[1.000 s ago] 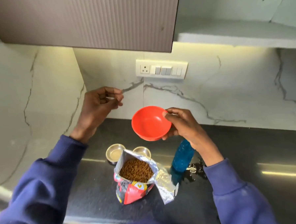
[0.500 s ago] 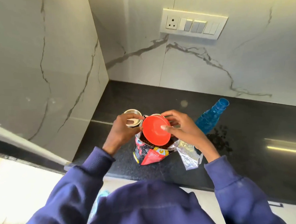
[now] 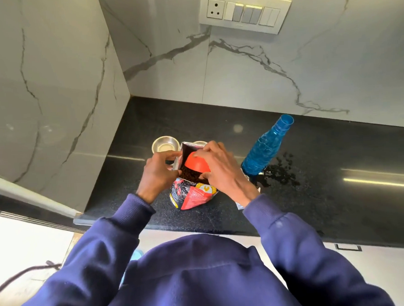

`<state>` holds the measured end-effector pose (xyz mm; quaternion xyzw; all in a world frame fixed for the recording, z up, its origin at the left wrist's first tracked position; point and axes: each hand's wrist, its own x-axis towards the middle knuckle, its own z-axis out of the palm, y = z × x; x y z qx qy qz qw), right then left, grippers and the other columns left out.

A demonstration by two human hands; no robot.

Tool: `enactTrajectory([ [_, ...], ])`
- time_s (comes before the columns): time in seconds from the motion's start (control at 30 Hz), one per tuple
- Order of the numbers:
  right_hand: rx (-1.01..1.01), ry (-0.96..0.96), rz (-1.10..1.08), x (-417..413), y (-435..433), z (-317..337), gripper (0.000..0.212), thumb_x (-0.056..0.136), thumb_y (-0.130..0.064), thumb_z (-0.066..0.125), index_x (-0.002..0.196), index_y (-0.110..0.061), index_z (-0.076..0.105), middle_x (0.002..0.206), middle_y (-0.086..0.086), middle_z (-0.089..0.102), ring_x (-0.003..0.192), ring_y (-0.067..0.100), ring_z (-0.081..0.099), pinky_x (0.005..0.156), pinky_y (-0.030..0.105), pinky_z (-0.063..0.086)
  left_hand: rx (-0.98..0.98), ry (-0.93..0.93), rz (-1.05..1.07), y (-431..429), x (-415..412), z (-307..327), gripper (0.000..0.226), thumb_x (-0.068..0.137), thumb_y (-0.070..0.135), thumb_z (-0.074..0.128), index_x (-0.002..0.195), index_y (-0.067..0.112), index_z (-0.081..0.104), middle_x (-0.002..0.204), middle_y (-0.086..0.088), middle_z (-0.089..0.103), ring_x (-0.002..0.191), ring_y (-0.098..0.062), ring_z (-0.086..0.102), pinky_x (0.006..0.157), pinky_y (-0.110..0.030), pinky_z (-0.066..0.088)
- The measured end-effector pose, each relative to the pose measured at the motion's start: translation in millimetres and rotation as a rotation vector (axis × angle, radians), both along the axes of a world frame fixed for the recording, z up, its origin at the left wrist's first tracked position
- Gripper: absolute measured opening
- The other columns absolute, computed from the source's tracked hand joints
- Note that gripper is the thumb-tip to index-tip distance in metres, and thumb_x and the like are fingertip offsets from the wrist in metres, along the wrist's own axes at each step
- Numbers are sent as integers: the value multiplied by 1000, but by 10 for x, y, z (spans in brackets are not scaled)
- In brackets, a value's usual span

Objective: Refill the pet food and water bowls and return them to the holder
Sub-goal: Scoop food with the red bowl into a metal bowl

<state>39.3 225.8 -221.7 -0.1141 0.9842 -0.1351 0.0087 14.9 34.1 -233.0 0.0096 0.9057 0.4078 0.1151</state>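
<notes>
Red bowl [image 3: 195, 164] is clutched by right hand [image 3: 220, 167] inside bag [image 3: 192, 196] pinched by left hand [image 3: 158, 173]; steel bowl [image 3: 165, 144] is spotted at eleven o'clock.

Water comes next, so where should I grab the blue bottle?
Wrap the blue bottle around its mid body, coming from the right: it stands on its base, and the food bag and right hand crowd its left.
</notes>
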Motion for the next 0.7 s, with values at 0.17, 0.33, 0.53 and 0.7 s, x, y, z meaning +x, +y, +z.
enactTrajectory([
  [0.17,46,56,19,-16,-3,-54,54,87,-23,80,137,-17,62,125,12,64,115,31,60,93,45,55,1,17,23,40,40,6,52,80,12,83,130,22,71,120,-7,75,109,-20,72,100,-37,56],
  [0.33,-135,-24,-45,-65,29,-68,30,93,-23,72,123,-17,73,110,6,77,97,24,73,84,39,61,1,16,26,58,72,21,53,80,10,84,130,23,71,120,-5,76,107,-18,72,97,-38,58],
  [0.53,-306,-278,-194,-179,99,-171,22,101,-28,60,98,-16,79,83,0,76,68,10,68,61,34,53,9,12,27,44,74,43,55,80,6,83,131,23,70,122,-5,74,106,-15,71,93,-32,59],
  [0.7,-392,-419,-248,-255,212,-89,28,104,-18,56,88,-2,73,69,4,68,49,1,64,48,17,50,35,-1,52,42,64,70,50,84,8,80,131,21,70,122,-7,73,105,-16,69,90,-34,62],
])
